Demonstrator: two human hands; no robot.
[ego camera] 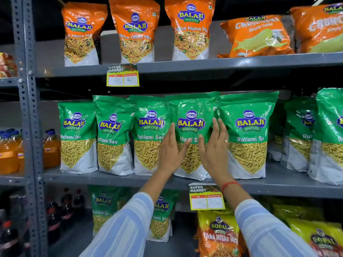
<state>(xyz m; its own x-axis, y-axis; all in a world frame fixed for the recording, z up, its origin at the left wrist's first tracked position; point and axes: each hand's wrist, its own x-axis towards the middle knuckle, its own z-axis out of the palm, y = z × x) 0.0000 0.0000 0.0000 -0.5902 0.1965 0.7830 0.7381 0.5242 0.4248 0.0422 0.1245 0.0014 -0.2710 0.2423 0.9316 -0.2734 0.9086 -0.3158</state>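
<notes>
A green Balaji Ratlami Sev packet [191, 115] stands upright on the middle grey shelf [115, 179], in a row of like green packets. My left hand [171, 153] lies against its left side with straight fingers, thumb across the packet's front. My right hand [215, 151] lies against its right side the same way, fingers straight and pointing up. Both hands touch the packet from the sides; the lower middle of the packet is partly hidden behind them. A red thread is round my right wrist.
Orange Balaji Tikha Mitha Mix packets [135, 30] fill the upper shelf. Yellow price tags [122, 76] hang on shelf edges. Orange drink bottles [50, 149] stand left, past a slotted steel upright [27, 108]. Green and Gopal packets [219, 232] sit on the lower shelf.
</notes>
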